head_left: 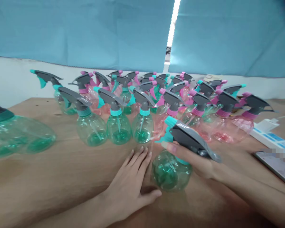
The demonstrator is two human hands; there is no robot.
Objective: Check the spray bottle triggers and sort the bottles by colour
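My right hand [199,163] is closed round the grey and teal trigger head [192,139] of a green spray bottle [171,172] that stands on the wooden table [61,177] near me. My index finger lies along the head below the nozzle. My left hand [130,186] rests flat on the table just left of that bottle, fingers stretched out and together, the thumb close to the bottle's base. It holds nothing.
Several green and pink spray bottles [142,123] stand in rows behind. More green bottles [19,134] sit at the left edge. A white power strip [268,134] and a phone [275,164] lie at right. Blue curtains [85,31] hang behind.
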